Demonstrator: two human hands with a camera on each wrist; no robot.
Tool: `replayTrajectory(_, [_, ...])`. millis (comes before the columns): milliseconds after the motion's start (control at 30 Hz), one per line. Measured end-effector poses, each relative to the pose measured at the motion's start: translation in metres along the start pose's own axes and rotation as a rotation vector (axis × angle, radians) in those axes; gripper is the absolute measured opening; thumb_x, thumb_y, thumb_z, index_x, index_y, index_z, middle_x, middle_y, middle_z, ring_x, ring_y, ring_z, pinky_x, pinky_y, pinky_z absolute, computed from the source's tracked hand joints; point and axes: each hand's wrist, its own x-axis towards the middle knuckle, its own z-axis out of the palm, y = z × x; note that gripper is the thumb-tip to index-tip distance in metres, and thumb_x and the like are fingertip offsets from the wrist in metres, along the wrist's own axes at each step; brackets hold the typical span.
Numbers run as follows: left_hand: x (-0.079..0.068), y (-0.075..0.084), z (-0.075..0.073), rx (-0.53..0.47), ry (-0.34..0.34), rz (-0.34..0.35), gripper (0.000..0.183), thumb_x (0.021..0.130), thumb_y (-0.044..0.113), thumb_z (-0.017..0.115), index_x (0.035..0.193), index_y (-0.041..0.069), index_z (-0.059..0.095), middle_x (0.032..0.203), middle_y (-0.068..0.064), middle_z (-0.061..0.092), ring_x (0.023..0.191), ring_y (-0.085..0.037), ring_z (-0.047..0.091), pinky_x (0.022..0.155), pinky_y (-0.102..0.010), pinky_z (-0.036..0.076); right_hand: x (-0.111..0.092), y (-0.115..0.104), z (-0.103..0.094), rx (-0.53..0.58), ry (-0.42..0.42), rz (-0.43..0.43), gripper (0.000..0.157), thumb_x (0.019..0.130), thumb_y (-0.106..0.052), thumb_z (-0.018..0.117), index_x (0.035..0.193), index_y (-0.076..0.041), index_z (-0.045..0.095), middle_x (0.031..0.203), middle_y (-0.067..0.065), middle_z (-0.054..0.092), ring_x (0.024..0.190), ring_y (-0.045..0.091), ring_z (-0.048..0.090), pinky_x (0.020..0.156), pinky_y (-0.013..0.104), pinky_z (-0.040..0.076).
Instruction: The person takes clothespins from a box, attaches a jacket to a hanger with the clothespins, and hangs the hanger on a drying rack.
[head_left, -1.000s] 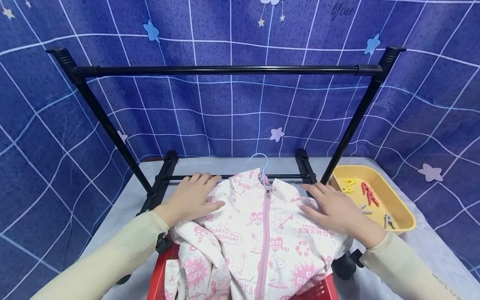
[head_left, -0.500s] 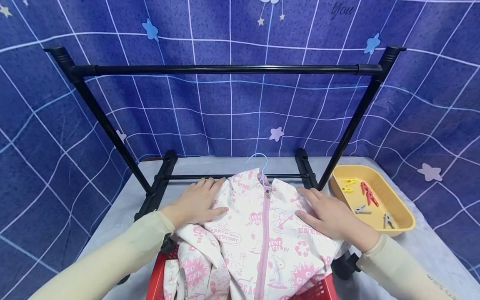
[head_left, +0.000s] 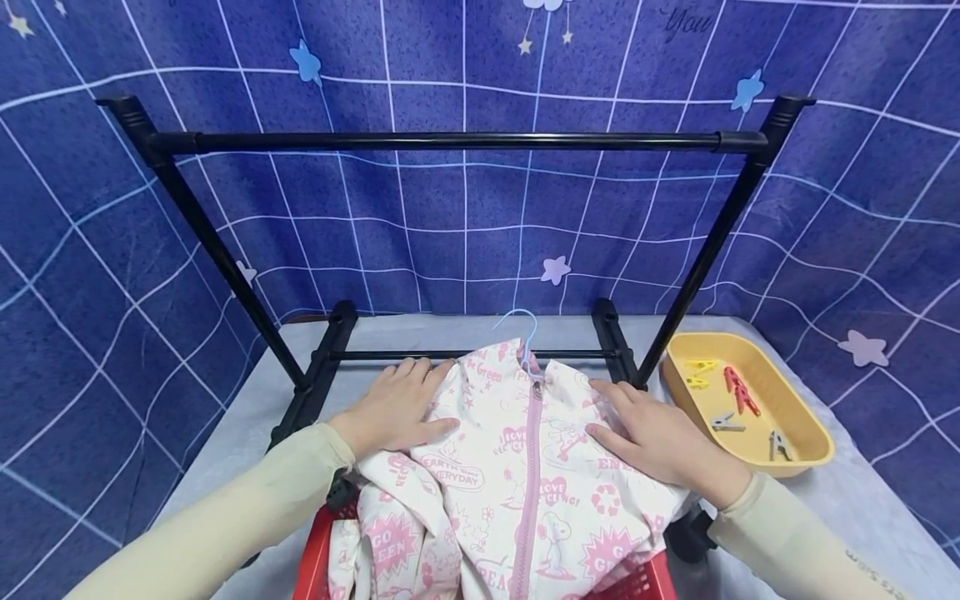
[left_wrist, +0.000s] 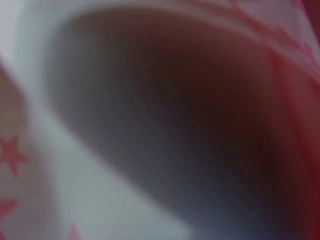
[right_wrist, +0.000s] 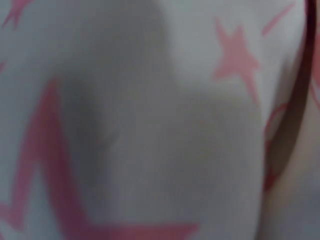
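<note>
Jacket [head_left: 491, 508] lying front-up over the red basket [head_left: 314, 554], collar towards the black rack, and the pale blue hanger [head_left: 528, 348] is already in at the neck, hook poking free! The pink zip [head_left: 530, 492] runs closed to just below the collar, so that part looks done; the hanger's arms are hidden under cloth. Not done, it seems: the shoulders aren't quite even, one sleeve sits bunched beside the front, and the hook is well apart from the top rail [head_left: 465, 142]. Left hand [head_left: 401, 408] rests on one shoulder, fingers extended, thumb apart; right hand [head_left: 652, 433] lies likewise on the other, and neither is clenched or seen to grasp anything. Lovely contrasts here: thin, crisp-looking white fabric, softly creased, covered in pink print; slick round tubing; perforated basket walls; a shallow, round-cornered yellow tray [head_left: 822, 446] with small pegs [head_left: 741, 390] scattered inside. Wrist views give only blurred, star-printed folds
</note>
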Motion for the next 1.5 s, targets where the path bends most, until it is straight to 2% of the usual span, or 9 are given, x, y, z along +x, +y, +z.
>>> replayTrajectory(400, [0.0003, -0.0003, 0.0037, -0.024, 0.072, 0.004, 0.071, 0.093, 0.050, 0.059, 0.140, -0.002, 0.047, 0.116, -0.022, 0.056, 0.110, -0.037, 0.052, 0.091, -0.054, 0.044, 0.0004, -0.0004, 0.0011, 0.012, -0.008, 0.038, 0.063, 0.099, -0.049, 0.055, 0.145, -0.008, 0.045, 0.130, 0.021, 0.059, 0.112, 0.039, 0.062, 0.085, 0.055, 0.051])
replayTrajectory(667, [0.0015, -0.0015, 0.0062, -0.014, 0.109, -0.006, 0.062, 0.093, 0.048, 0.059, 0.129, -0.002, 0.053, 0.113, -0.021, 0.056, 0.108, -0.037, 0.053, 0.090, -0.053, 0.045, 0.0014, -0.0001, 0.0023, 0.023, 0.002, 0.067, 0.058, 0.098, -0.046, 0.057, 0.136, -0.003, 0.051, 0.126, 0.021, 0.061, 0.109, 0.037, 0.064, 0.086, 0.053, 0.051])
replayTrajectory(1033, [0.0018, -0.0017, 0.0041, -0.017, 0.091, -0.023, 0.061, 0.095, 0.048, 0.059, 0.131, -0.001, 0.052, 0.114, -0.020, 0.056, 0.109, -0.036, 0.052, 0.092, -0.053, 0.043, 0.0028, 0.0004, 0.0022, 0.024, 0.039, 0.072, 0.044, 0.098, -0.044, 0.059, 0.125, -0.011, 0.052, 0.114, 0.011, 0.066, 0.086, 0.025, 0.068, 0.070, 0.044, 0.053])
replayTrajectory(1233, [0.0009, -0.0031, 0.0037, -0.026, 0.110, -0.025, 0.061, 0.094, 0.047, 0.059, 0.131, -0.001, 0.052, 0.112, -0.019, 0.057, 0.106, -0.035, 0.053, 0.090, -0.051, 0.044, 0.0030, -0.0004, 0.0000, 0.010, 0.067, 0.081, 0.038, 0.097, -0.043, 0.060, 0.121, -0.013, 0.052, 0.105, 0.005, 0.066, 0.070, 0.013, 0.061, 0.061, 0.037, 0.050])
replayTrajectory(1367, [-0.0007, -0.0028, 0.0027, -0.029, 0.119, -0.031, 0.060, 0.095, 0.047, 0.059, 0.131, -0.001, 0.052, 0.112, -0.019, 0.058, 0.106, -0.035, 0.053, 0.089, -0.052, 0.044, 0.0024, -0.0007, -0.0005, -0.016, 0.122, 0.062, 0.034, 0.098, -0.040, 0.061, 0.118, -0.014, 0.053, 0.097, 0.002, 0.062, 0.062, 0.010, 0.053, 0.055, 0.032, 0.044])
replayTrajectory(1500, [-0.0016, -0.0031, 0.0017, -0.050, 0.134, -0.041, 0.058, 0.095, 0.046, 0.060, 0.130, 0.000, 0.053, 0.113, -0.019, 0.058, 0.107, -0.036, 0.054, 0.090, -0.053, 0.045, 0.0030, -0.0009, -0.0009, -0.068, 0.202, 0.017, 0.031, 0.097, -0.036, 0.063, 0.117, -0.015, 0.053, 0.092, 0.001, 0.060, 0.062, 0.011, 0.052, 0.053, 0.030, 0.041])
